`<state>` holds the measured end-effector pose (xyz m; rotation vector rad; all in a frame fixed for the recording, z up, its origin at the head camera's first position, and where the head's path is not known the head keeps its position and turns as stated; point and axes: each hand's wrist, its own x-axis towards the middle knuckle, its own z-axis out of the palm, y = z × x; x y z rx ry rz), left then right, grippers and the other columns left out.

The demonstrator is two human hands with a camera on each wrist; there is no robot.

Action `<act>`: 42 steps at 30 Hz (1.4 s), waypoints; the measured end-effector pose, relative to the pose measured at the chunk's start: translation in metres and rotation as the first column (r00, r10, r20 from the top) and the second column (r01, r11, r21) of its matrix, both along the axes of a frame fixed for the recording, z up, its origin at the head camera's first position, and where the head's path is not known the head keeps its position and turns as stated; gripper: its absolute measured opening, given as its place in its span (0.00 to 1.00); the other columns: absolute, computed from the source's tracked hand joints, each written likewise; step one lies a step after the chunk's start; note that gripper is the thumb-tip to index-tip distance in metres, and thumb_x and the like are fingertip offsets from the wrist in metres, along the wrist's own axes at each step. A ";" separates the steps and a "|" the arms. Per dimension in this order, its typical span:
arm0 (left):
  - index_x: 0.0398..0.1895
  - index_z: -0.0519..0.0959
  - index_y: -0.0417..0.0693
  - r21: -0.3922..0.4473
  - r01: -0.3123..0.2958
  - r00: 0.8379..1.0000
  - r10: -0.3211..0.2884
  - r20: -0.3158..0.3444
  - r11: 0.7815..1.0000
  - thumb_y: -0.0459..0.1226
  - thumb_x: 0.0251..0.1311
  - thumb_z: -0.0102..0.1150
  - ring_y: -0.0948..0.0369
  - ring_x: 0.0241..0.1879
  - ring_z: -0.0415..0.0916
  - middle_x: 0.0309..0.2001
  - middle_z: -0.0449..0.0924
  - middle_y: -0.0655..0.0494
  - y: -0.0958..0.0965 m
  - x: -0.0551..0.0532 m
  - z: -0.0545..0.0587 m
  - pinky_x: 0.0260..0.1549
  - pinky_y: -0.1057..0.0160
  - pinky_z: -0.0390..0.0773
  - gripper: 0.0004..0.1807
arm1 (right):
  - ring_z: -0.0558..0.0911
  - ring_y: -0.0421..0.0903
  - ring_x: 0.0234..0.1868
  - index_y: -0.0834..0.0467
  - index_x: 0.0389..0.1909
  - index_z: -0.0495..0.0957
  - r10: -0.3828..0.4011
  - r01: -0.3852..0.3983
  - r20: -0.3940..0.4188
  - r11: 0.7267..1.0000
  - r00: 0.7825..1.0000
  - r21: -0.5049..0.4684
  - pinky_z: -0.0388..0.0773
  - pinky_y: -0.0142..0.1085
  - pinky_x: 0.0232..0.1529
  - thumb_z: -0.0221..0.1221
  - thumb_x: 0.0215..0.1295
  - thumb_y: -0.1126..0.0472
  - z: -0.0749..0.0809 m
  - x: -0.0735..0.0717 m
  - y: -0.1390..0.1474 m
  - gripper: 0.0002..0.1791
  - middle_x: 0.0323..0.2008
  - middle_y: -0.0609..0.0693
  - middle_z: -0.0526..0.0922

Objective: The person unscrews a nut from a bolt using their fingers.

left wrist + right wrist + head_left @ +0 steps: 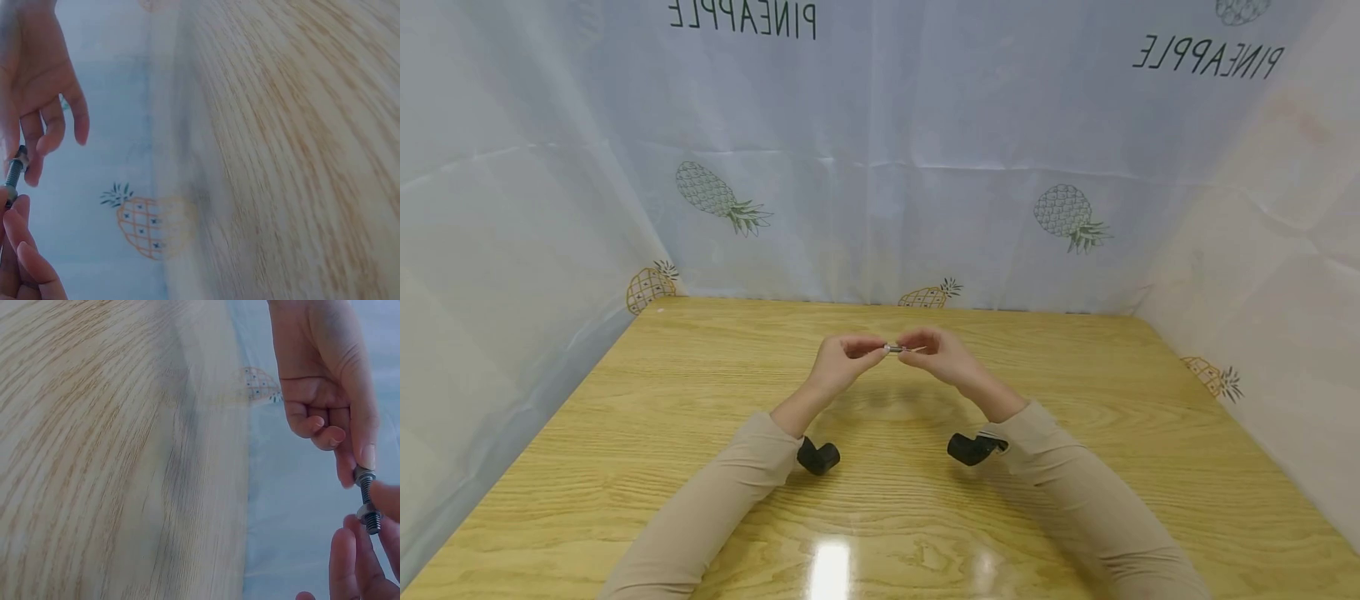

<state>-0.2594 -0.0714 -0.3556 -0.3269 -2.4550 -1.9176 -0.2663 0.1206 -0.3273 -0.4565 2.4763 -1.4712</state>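
My left hand (841,360) and right hand (942,357) meet over the table, with a small metal bolt (366,490) between them. The left hand (325,394) pinches the bolt's thick end between thumb and fingertips. Near the other end sits a nut (362,514), with a short length of thread showing past it. At that nut, the thumb and fingers of my right hand (359,562) close in from either side. The left wrist view shows the bolt (13,175) partly, at the left edge, where fingers hide some of it.
Beneath the hands spreads a wood-grain table (700,392). A pale curtain (865,217) printed with pineapples encloses the back and both sides. Black wrist cameras (818,457) stick out from the beige sleeves (715,500).
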 end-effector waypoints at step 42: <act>0.47 0.82 0.44 0.000 -0.010 1.000 0.010 0.016 1.000 0.41 0.59 0.61 0.57 0.45 0.80 0.48 0.82 0.46 0.000 0.001 0.001 0.43 0.63 0.78 0.16 | 0.77 0.59 0.53 0.59 0.58 0.73 0.019 -0.019 0.035 1.000 0.999 0.014 0.66 0.57 0.61 0.51 0.69 0.50 0.000 -0.002 0.002 0.22 0.51 0.59 0.81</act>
